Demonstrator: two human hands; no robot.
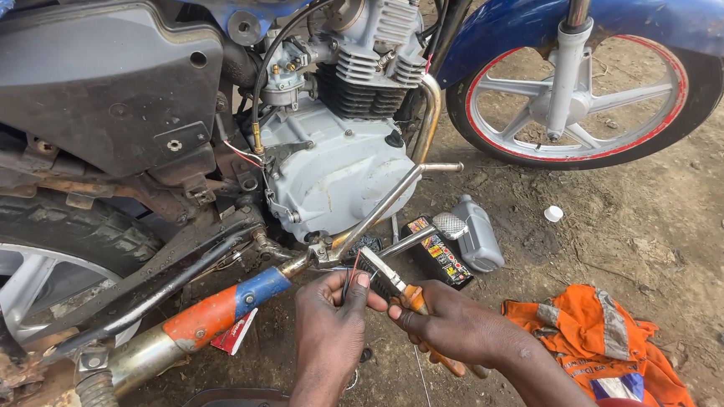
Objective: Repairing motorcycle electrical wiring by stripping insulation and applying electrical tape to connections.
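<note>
Left hand (329,314): fingers pinch a thin wire (348,281).
Right hand (453,324): fingers grip orange-handled pliers (401,289).
Behind: motorcycle engine (335,172).

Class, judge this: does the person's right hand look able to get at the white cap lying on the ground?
Probably yes: open dirt lies between the right hand and the white cap, but the hand is holding pliers.

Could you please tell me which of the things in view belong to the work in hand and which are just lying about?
In hand:
- left hand, pinching a thin red wire
- right hand, holding orange-handled pliers
- motorcycle engine just above

Lying about:
- grey oil bottle
- its white cap
- black carton
- orange vest
- red card
</note>
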